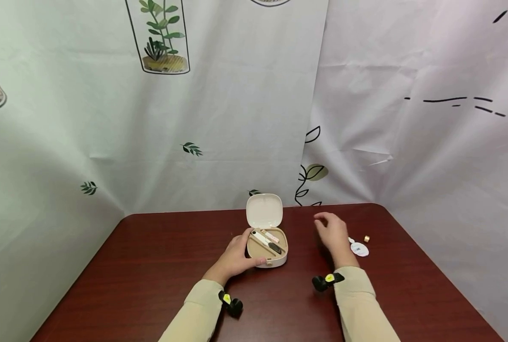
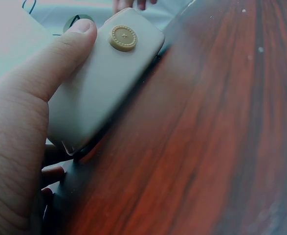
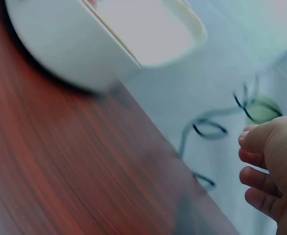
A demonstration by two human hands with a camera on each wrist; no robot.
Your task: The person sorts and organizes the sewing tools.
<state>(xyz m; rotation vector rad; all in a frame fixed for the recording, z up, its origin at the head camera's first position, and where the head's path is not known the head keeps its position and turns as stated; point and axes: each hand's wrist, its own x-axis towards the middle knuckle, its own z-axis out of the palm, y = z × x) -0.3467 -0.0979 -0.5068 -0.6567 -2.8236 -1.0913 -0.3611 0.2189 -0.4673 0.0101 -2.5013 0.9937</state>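
Note:
A small cream case (image 1: pixel 278 261) stands on the table, its white lid (image 1: pixel 264 210) raised at the back. My left hand (image 1: pixel 236 256) grips it from the left, thumb along the front near the round gold button (image 2: pixel 123 38) and the other fingers round the far side. Inside, on the tan insert, lie a slim white tool with a dark end (image 1: pixel 264 241) and a short pale stick (image 1: pixel 271 236). Held above the table to the right of the case, my right hand (image 1: pixel 334 233) has loosely bent fingers and nothing in them.
Behind my right wrist lie a white round tag (image 1: pixel 360 249) and a tiny gold cylinder (image 1: pixel 367 239). The dark red wooden table (image 1: pixel 168 251) ends at a white printed curtain (image 1: pixel 245 109) along its back.

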